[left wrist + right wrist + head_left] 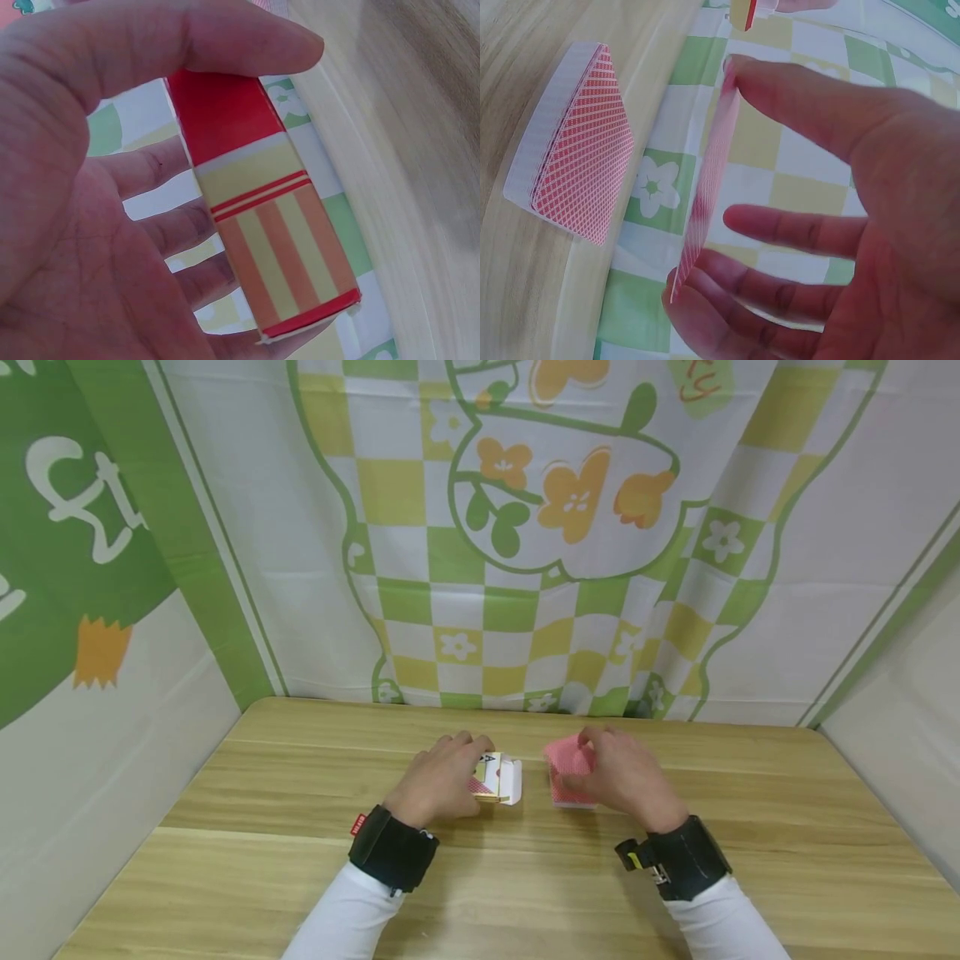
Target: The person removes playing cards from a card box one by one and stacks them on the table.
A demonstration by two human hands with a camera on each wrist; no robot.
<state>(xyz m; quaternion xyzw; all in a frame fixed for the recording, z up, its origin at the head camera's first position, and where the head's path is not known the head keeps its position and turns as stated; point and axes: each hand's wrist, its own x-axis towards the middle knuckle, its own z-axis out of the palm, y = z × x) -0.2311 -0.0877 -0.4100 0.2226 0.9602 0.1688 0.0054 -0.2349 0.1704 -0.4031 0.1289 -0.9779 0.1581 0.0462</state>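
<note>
In the head view, my left hand (442, 779) grips a small playing-card box (513, 782) at the middle of the table, its white flap open to the right. The box's narrow side (262, 210), red with striped panels, faces the left wrist camera, thumb on one edge and fingers on the other. My right hand (626, 774) pinches a thin red-backed playing card (707, 180) between thumb and fingertips. Beside and below that card, a thick deck of red-patterned cards (585, 150) lies on the table. Whether one card or several is held I cannot tell.
The wooden table (510, 893) ends at the back against a green, yellow and white checked curtain (517, 610). Printed cloth (217, 652) also hangs at the left, and a pale cloth wall (892, 718) at the right. Black camera straps (393, 849) circle both wrists.
</note>
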